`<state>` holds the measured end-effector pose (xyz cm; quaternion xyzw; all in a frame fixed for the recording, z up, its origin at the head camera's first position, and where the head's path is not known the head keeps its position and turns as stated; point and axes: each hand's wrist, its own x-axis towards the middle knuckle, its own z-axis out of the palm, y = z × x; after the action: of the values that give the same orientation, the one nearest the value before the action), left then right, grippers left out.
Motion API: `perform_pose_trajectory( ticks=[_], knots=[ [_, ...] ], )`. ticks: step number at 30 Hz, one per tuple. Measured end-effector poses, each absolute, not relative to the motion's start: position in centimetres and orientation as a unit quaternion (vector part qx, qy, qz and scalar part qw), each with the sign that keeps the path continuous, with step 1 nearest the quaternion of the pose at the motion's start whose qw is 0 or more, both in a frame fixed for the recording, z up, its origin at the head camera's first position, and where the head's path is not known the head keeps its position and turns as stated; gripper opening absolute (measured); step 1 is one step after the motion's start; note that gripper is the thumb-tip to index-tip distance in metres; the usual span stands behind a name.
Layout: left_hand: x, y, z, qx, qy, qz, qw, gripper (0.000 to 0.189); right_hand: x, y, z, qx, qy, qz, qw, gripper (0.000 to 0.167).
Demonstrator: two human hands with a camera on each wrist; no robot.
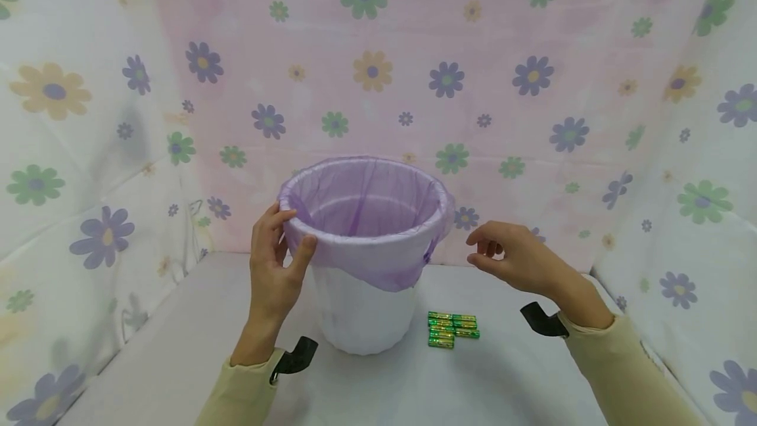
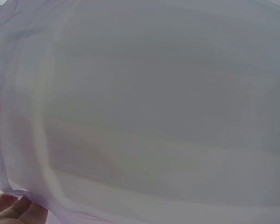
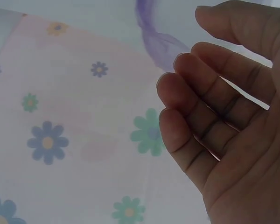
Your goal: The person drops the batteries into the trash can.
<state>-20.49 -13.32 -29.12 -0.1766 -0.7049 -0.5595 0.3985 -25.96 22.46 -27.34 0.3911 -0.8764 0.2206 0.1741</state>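
Observation:
A white trash can (image 1: 361, 307) stands upright on the table. A thin purple trash bag (image 1: 378, 265) lines it and is folded down over the rim, with a twisted bit at the right side. My left hand (image 1: 276, 275) holds the can at the left of its rim, thumb in front and fingers curved round the edge. Part of those fingers (image 2: 35, 214) shows at the lower left corner of the left wrist view. Apart from the can, to its right, my right hand (image 1: 514, 255) hovers with loosely bent fingers and nothing in them.
Several green and gold batteries (image 1: 453, 329) lie in rows on the white table (image 1: 378, 386), just right of the can's base. Flower-patterned cloth (image 1: 402, 84) hangs behind and along both sides.

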Motion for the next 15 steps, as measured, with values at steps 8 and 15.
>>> perform_pose_trajectory(
  ticks=[8, 15],
  knots=[
    [-20.7, -13.4, -29.3, -0.18, -0.702, -0.561, 0.401, 0.042, -25.9, 22.5, -30.5, 0.359, -0.897, 0.224, 0.13, 0.018],
    [-22.7, -14.3, -31.2, -0.188, -0.695, -0.565, 0.403, 0.046, -26.1, 22.5, -33.6, 0.33, -0.914, 0.228, 0.063, 0.019]
  ],
)
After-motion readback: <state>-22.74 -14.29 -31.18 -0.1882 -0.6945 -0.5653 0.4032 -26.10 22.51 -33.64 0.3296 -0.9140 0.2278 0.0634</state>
